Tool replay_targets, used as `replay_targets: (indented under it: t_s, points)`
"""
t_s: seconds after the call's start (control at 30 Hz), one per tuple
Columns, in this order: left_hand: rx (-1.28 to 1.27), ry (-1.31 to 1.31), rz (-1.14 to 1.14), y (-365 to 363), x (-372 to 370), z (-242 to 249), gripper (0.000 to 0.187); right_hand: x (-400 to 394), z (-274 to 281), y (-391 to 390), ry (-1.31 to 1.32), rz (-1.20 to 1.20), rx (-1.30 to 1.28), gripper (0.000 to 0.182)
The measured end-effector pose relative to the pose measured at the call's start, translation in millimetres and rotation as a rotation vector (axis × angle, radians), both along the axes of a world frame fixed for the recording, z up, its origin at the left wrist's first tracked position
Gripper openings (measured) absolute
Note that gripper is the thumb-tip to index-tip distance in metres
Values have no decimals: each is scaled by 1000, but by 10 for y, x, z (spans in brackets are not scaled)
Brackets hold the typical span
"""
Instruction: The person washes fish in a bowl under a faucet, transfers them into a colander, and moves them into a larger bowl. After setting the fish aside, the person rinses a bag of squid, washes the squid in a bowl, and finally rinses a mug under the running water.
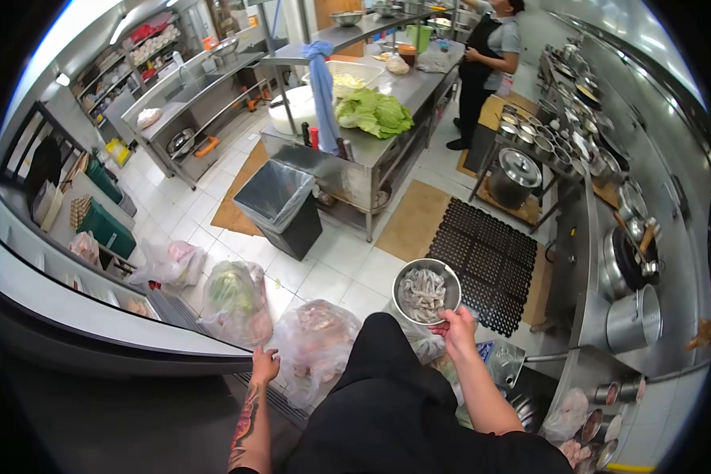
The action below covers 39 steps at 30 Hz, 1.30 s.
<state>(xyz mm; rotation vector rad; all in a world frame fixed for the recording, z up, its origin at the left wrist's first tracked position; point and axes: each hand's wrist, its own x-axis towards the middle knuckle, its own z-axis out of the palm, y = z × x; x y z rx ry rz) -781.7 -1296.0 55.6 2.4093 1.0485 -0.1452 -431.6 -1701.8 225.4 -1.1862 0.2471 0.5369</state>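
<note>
My right hand point(458, 332) grips the rim of a round metal bowl point(455, 278), thumb on its near edge. Inside the bowl lies a heap of greyish raw shrimp point(423, 294). At the lower left, my left hand point(266, 364) is closed on the end of a refrigerator door point(158, 341) with a white edge; its fingertips are partly hidden. Just right of that hand, a clear plastic bag of pinkish meat point(317, 340) sits on the floor. A bag of green vegetables point(233, 300) stands just beyond the door's end.
Ahead are a black trash bin point(292, 233) and a steel table point(340, 170) with lettuce point(374, 113). A black rubber mat point(486, 261) lies ahead right. Along the right runs a steel counter point(581, 268) with pots. A person point(486, 63) stands at the back.
</note>
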Motion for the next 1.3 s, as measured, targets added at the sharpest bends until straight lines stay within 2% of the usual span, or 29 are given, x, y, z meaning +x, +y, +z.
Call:
replay_targets:
  t_s: [0.07,0.13,0.27,0.4,0.57,0.63,0.67,0.73,0.8,0.9,1.0,1.1,1.2,1.23,1.27,1.3]
  points:
    - [-40,-6,78,126,17,-26,38,164,-8,235,18,31,-7,7]
    - [28,-64,130,183,-20,-54,39,317,28,494,48,96,-3,7]
    - [11,39,258,195,-54,25,42,699,-69,1101,11,178,-30,6]
    - [-52,83,391,302,-141,-332,42,1225,-253,1861,-77,247,-68,5]
    - [-363,9,619,267,-135,-680,42,1936,-480,3107,-144,460,-193,3]
    - [-580,145,829,128,-173,-925,41,2159,-423,3601,-138,494,-177,5]
    - [-645,212,739,107,-198,-1000,42,2262,-376,3855,-139,595,-164,8]
    - [-725,123,810,48,116,-548,38,2437,-364,4345,-134,712,-151,11]
    - [-725,55,869,0,175,-567,36,2594,-370,4803,-237,751,-80,17]
    - [-710,-90,1046,-152,14,-1124,36,2526,-253,5460,-249,808,-56,16]
    - [-799,-209,1071,-276,-215,-1733,34,2552,-206,6075,-272,899,-38,15]
    - [-864,-115,1172,-98,-116,-1681,32,2374,-192,6606,-150,891,-67,14]
    - [-991,-88,1167,500,66,-1322,29,2367,-262,7138,-165,952,-90,10]
    - [-1067,-213,1259,555,-49,-1668,26,2401,-327,7331,-186,921,-138,10]
    - [-1064,-222,1257,839,-32,-1569,26,2362,-370,7515,-194,923,-134,10]
    - [-1079,-360,1242,1124,-24,-1432,25,2297,-406,7677,-192,906,-129,11]
